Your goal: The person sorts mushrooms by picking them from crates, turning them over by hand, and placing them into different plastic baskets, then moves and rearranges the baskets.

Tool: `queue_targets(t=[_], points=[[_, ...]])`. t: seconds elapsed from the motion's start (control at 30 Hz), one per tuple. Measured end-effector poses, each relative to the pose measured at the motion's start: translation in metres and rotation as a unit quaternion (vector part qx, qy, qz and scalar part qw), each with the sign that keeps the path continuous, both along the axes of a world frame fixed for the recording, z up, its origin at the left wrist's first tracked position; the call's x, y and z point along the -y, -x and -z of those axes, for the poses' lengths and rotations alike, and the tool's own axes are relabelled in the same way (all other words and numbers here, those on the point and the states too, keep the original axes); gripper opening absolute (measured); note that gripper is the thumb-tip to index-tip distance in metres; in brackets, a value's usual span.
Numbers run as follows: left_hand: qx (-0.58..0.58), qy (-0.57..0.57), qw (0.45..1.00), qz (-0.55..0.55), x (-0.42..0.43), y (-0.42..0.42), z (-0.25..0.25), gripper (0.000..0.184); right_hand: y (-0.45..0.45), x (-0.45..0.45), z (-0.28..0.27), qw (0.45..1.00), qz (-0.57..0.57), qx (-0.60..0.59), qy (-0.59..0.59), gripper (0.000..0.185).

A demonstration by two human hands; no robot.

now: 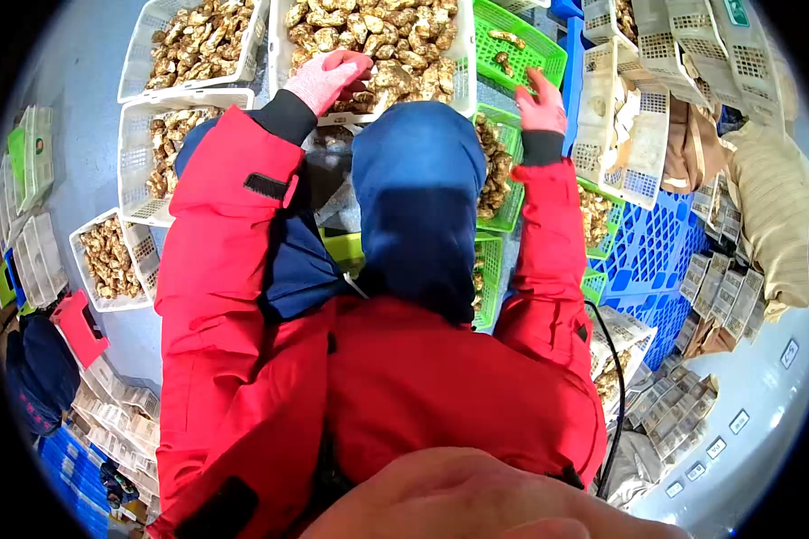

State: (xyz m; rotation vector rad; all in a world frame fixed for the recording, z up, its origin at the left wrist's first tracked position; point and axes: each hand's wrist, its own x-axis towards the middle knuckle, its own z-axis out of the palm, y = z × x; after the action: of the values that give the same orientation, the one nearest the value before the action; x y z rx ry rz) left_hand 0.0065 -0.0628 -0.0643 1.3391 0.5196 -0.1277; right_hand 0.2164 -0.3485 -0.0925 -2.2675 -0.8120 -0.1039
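My left hand [332,81], in a pink glove, reaches over the near left part of a large white crate [283,54] piled with brown-and-white mushrooms [382,31]. Its fingers point right, stretched and slightly bent, close to the mushrooms; nothing shows in them. Also gloved in pink, my right hand [542,106] is at the near right corner of a bright green basket [534,45], fingers apart with no object visible between them. Two mushrooms [508,39] lie apart from each other in that basket.
White crates of mushrooms [124,72] [130,184] [79,242] stand on the left. Green baskets [510,211] sit beside my right knee. Farther right are stacked white crates [642,171], a blue pallet [656,238] and a beige sack [768,216]. A black cable [618,386] hangs by my right side.
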Motion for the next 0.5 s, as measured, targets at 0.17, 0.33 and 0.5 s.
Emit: queue_targets(t=[0.17, 0.33, 0.5], points=[[-0.01, -0.006, 1.0, -0.028, -0.003, 0.002, -0.002, 0.042, -0.025, -0.161, 0.036, 0.899, -0.154, 0.315, 0.262, 0.042], [0.005, -0.042, 0.998, -0.043, 0.003, -0.001, -0.009, 0.043, -0.038, -0.163, 0.05, 0.98, -0.169, 0.028, 0.104, 0.037], [0.007, -0.008, 0.999, -0.045, 0.008, -0.003, -0.015, 0.038, -0.034, -0.132, 0.041, 0.724, -0.14, -0.558, -0.381, 0.037]])
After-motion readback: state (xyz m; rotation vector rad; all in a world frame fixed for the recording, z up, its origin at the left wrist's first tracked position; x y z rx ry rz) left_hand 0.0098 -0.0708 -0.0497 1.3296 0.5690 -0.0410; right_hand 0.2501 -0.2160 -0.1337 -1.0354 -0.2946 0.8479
